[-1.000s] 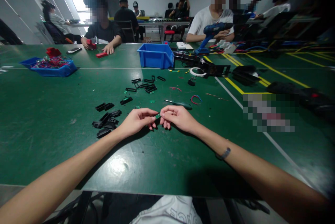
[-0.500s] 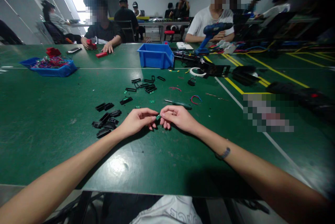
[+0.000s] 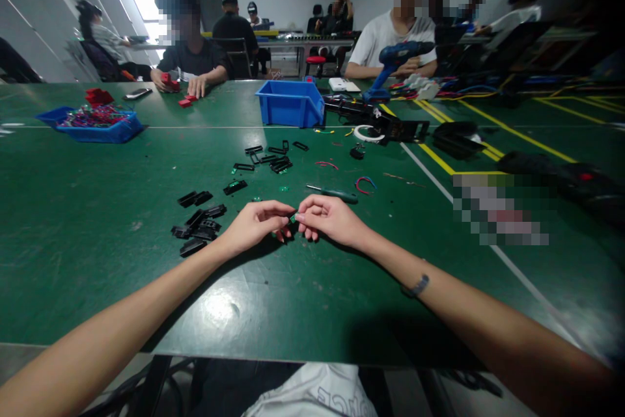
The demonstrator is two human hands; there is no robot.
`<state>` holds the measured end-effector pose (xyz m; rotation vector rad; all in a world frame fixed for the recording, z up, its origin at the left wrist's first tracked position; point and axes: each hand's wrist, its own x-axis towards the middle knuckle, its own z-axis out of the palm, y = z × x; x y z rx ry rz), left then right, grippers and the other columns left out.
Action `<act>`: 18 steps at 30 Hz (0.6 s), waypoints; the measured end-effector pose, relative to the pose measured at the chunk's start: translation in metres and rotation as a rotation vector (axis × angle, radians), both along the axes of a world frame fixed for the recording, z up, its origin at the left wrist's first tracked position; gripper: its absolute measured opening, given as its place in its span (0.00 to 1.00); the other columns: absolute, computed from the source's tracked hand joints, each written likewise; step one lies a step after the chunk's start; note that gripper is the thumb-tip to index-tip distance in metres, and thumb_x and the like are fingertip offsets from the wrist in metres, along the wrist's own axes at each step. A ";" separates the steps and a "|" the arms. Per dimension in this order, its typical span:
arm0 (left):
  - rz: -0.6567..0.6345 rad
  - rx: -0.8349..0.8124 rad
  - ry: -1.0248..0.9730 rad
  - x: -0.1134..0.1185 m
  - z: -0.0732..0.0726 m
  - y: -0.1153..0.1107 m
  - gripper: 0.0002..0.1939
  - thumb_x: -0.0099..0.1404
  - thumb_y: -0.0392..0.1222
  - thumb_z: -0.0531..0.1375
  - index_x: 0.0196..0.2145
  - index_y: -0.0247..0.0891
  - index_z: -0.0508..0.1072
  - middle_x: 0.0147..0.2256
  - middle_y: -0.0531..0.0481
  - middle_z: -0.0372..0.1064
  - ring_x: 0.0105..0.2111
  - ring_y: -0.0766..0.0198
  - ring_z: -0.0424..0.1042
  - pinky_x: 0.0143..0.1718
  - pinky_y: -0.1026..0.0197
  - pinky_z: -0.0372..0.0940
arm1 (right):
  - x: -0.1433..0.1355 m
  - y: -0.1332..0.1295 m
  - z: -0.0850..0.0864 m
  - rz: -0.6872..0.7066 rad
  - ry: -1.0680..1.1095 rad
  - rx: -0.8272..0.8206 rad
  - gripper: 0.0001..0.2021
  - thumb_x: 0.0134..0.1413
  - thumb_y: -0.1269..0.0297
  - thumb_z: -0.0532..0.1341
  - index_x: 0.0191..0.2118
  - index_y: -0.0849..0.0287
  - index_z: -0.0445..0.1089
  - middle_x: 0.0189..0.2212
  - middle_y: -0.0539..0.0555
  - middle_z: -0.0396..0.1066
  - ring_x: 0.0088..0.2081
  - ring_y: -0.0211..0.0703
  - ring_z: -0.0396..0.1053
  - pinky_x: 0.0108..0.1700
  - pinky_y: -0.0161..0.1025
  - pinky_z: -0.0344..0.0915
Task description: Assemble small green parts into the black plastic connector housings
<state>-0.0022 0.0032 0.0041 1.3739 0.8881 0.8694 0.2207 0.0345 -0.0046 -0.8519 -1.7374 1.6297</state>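
The left hand and right hand meet over the table, pinching a small green circuit board, best held lightly by its edges, with black plastic housings at nine o'clock and a screwdriver at two.

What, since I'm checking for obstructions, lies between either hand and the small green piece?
Nothing visible: the left hand and right hand both have fingertips at the small green piece, partly hiding it. The screwdriver lies just beyond the right hand, not between.
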 end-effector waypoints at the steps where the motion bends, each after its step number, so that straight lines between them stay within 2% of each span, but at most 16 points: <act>1: 0.000 0.003 0.001 0.000 0.000 0.000 0.19 0.64 0.42 0.66 0.49 0.28 0.75 0.34 0.43 0.77 0.32 0.62 0.77 0.33 0.60 0.72 | 0.000 0.000 0.000 0.002 0.002 0.001 0.16 0.58 0.54 0.68 0.40 0.60 0.68 0.27 0.52 0.76 0.24 0.36 0.73 0.26 0.33 0.70; 7: -0.008 0.042 -0.013 0.002 -0.005 0.000 0.21 0.63 0.42 0.67 0.50 0.29 0.73 0.35 0.44 0.76 0.32 0.63 0.76 0.33 0.61 0.72 | 0.000 -0.001 0.001 0.003 0.000 -0.001 0.16 0.57 0.54 0.69 0.40 0.60 0.68 0.27 0.51 0.76 0.24 0.36 0.72 0.27 0.33 0.70; 18: -0.079 0.091 -0.012 0.003 -0.004 -0.005 0.19 0.66 0.40 0.64 0.53 0.32 0.69 0.39 0.44 0.75 0.34 0.62 0.78 0.35 0.60 0.74 | -0.001 -0.002 0.000 0.006 -0.013 0.016 0.14 0.60 0.54 0.67 0.40 0.60 0.69 0.27 0.52 0.76 0.25 0.35 0.72 0.28 0.33 0.70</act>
